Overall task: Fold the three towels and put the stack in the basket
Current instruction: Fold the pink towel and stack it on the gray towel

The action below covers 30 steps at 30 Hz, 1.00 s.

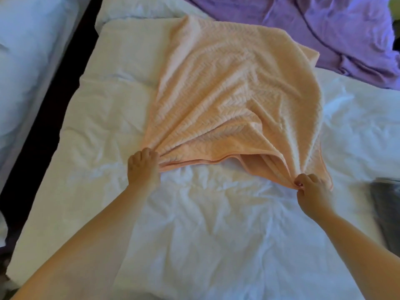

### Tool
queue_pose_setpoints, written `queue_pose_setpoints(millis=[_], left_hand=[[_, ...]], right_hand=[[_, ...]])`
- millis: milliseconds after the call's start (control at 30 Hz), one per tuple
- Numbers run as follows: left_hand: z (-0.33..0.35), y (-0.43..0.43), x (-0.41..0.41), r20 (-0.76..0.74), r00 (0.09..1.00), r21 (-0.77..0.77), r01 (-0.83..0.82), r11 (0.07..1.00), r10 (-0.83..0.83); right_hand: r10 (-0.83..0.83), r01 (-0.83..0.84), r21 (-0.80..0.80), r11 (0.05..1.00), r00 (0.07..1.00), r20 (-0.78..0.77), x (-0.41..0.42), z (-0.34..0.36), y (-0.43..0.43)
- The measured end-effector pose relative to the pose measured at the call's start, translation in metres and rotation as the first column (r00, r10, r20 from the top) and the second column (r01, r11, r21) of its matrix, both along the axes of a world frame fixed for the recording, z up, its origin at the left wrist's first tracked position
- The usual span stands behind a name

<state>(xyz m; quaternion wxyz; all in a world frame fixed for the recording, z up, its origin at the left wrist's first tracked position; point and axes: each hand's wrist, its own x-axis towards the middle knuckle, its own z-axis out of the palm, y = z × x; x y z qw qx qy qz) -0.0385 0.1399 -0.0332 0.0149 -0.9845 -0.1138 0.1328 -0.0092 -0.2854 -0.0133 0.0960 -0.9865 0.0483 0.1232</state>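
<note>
A peach towel (233,83) with a zigzag weave lies doubled over on the white bed (205,224), creased toward its near edge. My left hand (142,167) pinches its near left corner. My right hand (311,189) pinches its near right corner, where the layers bunch up. A purple towel (324,24) lies crumpled at the far right of the bed. No basket is in view.
A dark grey object (389,208) pokes in at the right edge, blurred. White pillows (28,61) lie at the left beyond a dark gap (43,131) beside the mattress. Another white pillow (138,7) sits at the bed's far end.
</note>
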Motion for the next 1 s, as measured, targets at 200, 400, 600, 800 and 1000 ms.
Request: queue_pose_setpoints(millis=[200, 400, 600, 800, 1000], left_hand=[[-0.013, -0.092, 0.021, 0.179, 0.952, -0.203, 0.282, 0.938, -0.248], [-0.025, -0.168, 0.045, 0.216, 0.865, -0.158, 0.488, 0.858, -0.452], [-0.034, -0.189, 0.036, 0.144, 0.919, -0.261, 0.393, 0.882, -0.368], [-0.015, -0.162, -0.037, 0.076, 0.9, -0.393, 0.422, 0.817, -0.429], [-0.02, -0.177, -0.088, 0.014, 0.932, -0.437, 0.331, 0.836, -0.362]], right_hand=[[0.012, -0.021, 0.067, 0.998, 0.99, 0.142, -0.01, 0.03, -0.02], [0.122, -0.137, 0.038, 0.99, 0.955, 0.269, -0.027, 0.051, -0.073], [0.197, -0.229, 0.067, 0.971, 0.928, 0.316, -0.041, 0.04, -0.11], [0.395, -0.399, 0.098, 0.912, 0.917, 0.06, -0.07, 0.01, -0.128], [0.369, -0.339, 0.191, 0.921, 0.916, -0.155, -0.113, -0.021, -0.136]])
